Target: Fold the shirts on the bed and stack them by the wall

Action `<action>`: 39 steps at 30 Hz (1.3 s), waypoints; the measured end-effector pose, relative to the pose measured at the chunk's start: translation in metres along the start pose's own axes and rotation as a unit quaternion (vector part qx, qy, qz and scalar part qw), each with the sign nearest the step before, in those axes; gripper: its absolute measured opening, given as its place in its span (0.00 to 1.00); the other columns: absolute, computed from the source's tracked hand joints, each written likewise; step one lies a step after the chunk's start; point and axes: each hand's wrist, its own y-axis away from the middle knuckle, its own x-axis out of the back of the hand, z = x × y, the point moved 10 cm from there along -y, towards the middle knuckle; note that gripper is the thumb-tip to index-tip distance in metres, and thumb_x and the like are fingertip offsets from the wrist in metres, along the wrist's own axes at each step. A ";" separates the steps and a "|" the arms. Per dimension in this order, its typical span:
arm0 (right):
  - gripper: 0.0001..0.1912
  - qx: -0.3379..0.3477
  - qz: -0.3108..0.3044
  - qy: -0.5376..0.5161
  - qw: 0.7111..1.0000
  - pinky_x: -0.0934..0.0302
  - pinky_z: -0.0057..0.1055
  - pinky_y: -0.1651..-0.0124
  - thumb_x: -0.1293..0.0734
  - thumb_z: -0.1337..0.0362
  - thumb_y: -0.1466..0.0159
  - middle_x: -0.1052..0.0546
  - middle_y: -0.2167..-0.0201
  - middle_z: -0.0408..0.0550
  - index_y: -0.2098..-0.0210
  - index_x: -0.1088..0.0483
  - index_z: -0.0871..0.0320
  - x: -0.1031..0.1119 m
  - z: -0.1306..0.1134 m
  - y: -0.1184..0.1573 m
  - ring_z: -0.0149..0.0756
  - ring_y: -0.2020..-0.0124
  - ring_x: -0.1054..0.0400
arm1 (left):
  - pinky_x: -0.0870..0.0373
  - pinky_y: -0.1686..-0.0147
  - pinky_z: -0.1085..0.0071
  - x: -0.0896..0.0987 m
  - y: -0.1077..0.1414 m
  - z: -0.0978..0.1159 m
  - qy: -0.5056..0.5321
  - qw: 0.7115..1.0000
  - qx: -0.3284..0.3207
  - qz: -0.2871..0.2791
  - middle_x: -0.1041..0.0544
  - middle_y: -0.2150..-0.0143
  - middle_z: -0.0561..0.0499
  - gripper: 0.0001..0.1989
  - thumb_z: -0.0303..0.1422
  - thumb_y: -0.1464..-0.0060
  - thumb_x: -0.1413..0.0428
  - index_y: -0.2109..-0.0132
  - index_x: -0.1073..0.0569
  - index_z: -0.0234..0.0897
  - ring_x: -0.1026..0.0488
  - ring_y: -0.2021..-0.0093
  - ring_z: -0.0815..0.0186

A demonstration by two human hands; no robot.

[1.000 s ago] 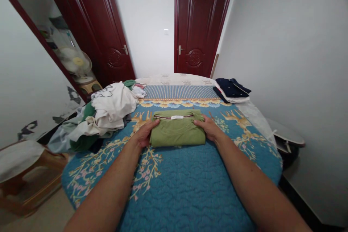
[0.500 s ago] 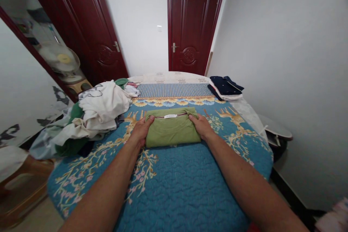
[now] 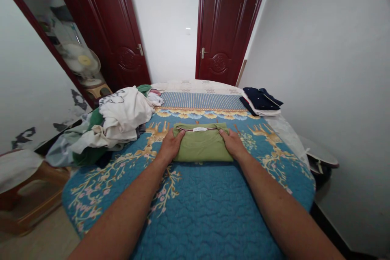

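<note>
A green T-shirt (image 3: 203, 147), folded into a neat rectangle, is in front of me over the middle of the table. Its neckline with a white label faces up along the far side. My left hand (image 3: 172, 144) grips its left edge, thumb on top and fingers hidden beneath. On the opposite edge my right hand (image 3: 232, 142) holds it the same way. Whether the shirt rests on the cloth or is slightly raised, I cannot tell.
A blue quilted cloth (image 3: 201, 207) with deer and blossoms covers the table. Rumpled clothes (image 3: 124, 109) are heaped at the left. Folded clothes (image 3: 262, 101) are stacked at the far right. A wooden stool (image 3: 33, 187) stands at the left, a dark object with a pale top (image 3: 321, 158) at the right.
The camera view has turned slightly left, so the whole scene sits further right. Both hands keep hold of the folded T-shirt, whose near edge looks a little more foreshortened.
</note>
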 end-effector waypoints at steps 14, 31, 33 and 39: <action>0.21 -0.217 -0.212 -0.360 0.882 0.29 0.46 0.40 0.27 0.59 0.39 0.14 0.58 0.53 0.48 0.23 0.58 -0.040 0.005 0.023 0.47 0.53 0.18 | 0.19 0.55 0.59 -0.009 0.002 -0.018 0.122 0.971 0.157 -0.131 0.13 0.54 0.43 0.29 0.58 0.39 0.41 0.48 0.18 0.38 0.16 0.54 0.50; 0.12 0.000 0.284 -0.419 0.862 0.23 0.43 0.43 0.32 0.63 0.33 0.13 0.58 0.49 0.52 0.20 0.56 0.255 -0.008 0.011 0.42 0.54 0.17 | 0.18 0.65 0.66 -0.024 -0.002 -0.033 0.126 0.966 0.130 -0.186 0.16 0.59 0.45 0.31 0.51 0.47 0.32 0.43 0.23 0.35 0.18 0.64 0.61; 0.14 0.032 0.325 -0.393 0.860 0.23 0.41 0.43 0.34 0.61 0.31 0.14 0.55 0.50 0.48 0.21 0.55 0.284 -0.003 0.012 0.40 0.52 0.17 | 0.18 0.65 0.66 -0.024 -0.001 -0.034 0.119 0.966 0.127 -0.189 0.16 0.58 0.45 0.31 0.52 0.46 0.33 0.43 0.23 0.35 0.17 0.64 0.61; 0.20 -0.164 0.430 -0.221 0.860 0.20 0.39 0.54 0.31 0.65 0.32 0.15 0.59 0.52 0.41 0.26 0.59 0.313 0.074 0.040 0.39 0.58 0.17 | 0.18 0.65 0.66 -0.024 0.000 -0.031 0.105 0.969 0.115 -0.194 0.16 0.58 0.45 0.30 0.52 0.46 0.34 0.44 0.22 0.37 0.17 0.64 0.60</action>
